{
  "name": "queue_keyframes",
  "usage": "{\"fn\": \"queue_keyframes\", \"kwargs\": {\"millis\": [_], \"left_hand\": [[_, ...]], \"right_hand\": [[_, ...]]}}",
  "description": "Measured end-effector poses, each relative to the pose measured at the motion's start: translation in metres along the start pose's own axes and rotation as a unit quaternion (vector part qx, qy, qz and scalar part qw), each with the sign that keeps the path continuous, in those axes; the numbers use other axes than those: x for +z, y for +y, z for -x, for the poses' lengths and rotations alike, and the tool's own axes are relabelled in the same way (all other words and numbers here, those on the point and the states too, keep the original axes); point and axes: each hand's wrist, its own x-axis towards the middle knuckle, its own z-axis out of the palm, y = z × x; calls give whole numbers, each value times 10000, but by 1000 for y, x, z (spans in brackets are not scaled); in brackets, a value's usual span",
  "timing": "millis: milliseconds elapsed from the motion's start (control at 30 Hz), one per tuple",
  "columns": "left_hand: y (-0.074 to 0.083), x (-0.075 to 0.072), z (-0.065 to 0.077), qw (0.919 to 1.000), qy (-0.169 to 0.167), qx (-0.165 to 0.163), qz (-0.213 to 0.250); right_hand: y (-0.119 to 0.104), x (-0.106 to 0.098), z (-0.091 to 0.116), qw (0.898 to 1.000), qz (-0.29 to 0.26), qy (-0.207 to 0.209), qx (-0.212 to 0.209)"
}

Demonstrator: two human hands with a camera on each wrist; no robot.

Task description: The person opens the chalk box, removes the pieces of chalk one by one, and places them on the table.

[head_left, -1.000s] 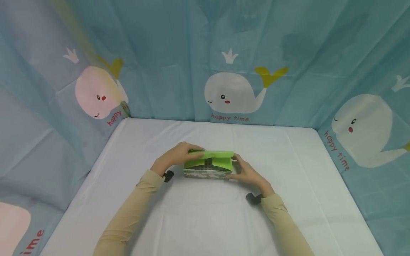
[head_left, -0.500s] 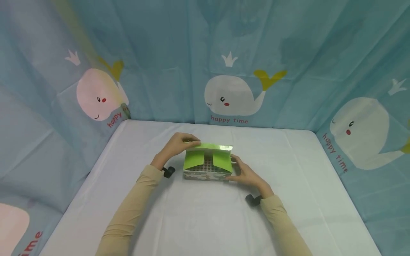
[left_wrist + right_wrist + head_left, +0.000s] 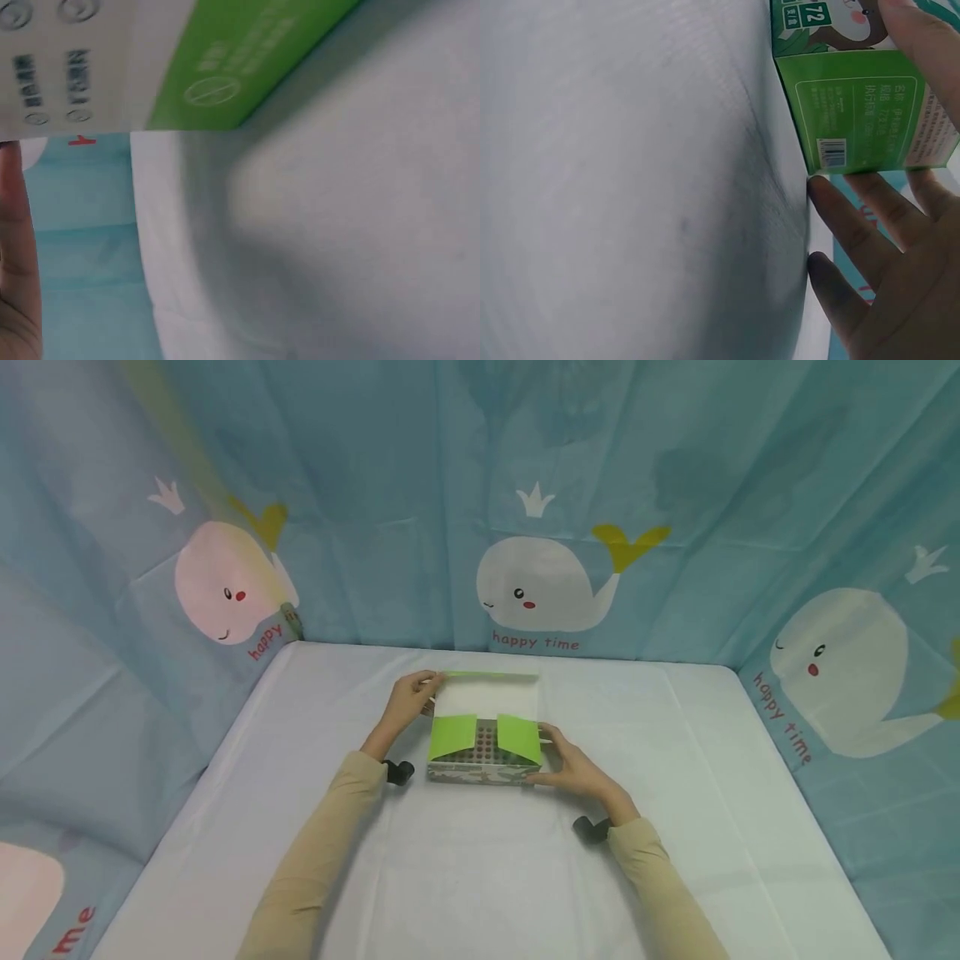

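One oblong cardboard box point(image 3: 483, 773), patterned in front and green at its right end, sits mid-table on the white cloth point(image 3: 480, 877). I see the left hand point(image 3: 408, 700) pinching the raised, white-lined card lid point(image 3: 487, 697) by its upper left corner; the right hand point(image 3: 577, 767) grips the right end, thumb in front. I'd brace that end firmly and swing the lid back evenly, sparing its crease and both green card flaps point(image 3: 453, 733).

Green-sided box point(image 3: 483, 773), lid point(image 3: 487, 697) open
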Motion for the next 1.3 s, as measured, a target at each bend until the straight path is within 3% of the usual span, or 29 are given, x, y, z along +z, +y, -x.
{"fn": "queue_keyframes", "kwargs": {"millis": [233, 500, 633, 767, 867, 967, 1100, 1200, 1300], "left_hand": [[-19, 3, 0, 9983, -49, -477, -322], [-25, 7, 3, 9983, 72, -454, -368], [-17, 9, 7, 9963, 500, -2, -700], [-3, 8, 12, 9813, 1082, 666, -1449], [8, 7, 20, 9706, 1327, 962, -1765], [17, 6, 28, 9672, 1382, 1143, -1797], [28, 9, 42, 9694, 1149, 1078, -1881], [36, 16, 53, 9681, 657, 806, -2279], [41, 24, 64, 9565, 149, 658, -2838]], "right_hand": [[-1, 1, -1, 10000, 16, -21, 75], [-1, 4, -1, 9997, 41, 160, 154], [-1, 3, 0, 9998, 83, 53, 148], [-9, -1, 3, 10000, -20, 57, -55], [-22, -5, 5, 9992, -129, 284, -261], [-37, -7, 6, 9967, 79, 693, -425], [-55, -4, 3, 9869, 719, 1276, -673], [-63, 1, 1, 9767, 1193, 1586, -812], [-66, 5, 0, 9686, 1528, 1781, -818]]}}
